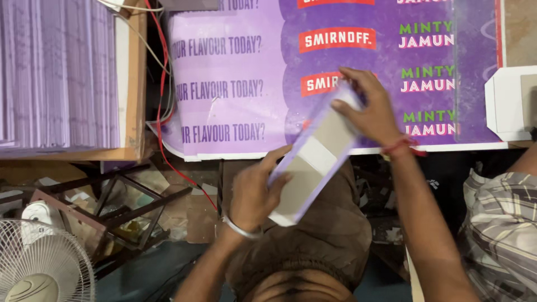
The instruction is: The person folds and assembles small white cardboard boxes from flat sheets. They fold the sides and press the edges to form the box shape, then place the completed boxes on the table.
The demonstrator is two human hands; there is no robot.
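Tilted purple-edged grey cardboard sleeve (316, 156)

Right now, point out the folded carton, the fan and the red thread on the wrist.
carton (314, 162), head view, grey inner panel.
fan (42, 268), head view, front grille.
red thread (398, 146), head view, strand across the right wrist.

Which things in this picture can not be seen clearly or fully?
Head view:
- Carton blank: its outer face is turned away; both ends covered by the left hand and right hand.
- Stack of purple sheets: cut by the left edge.
- Fan: cut by the bottom corner.
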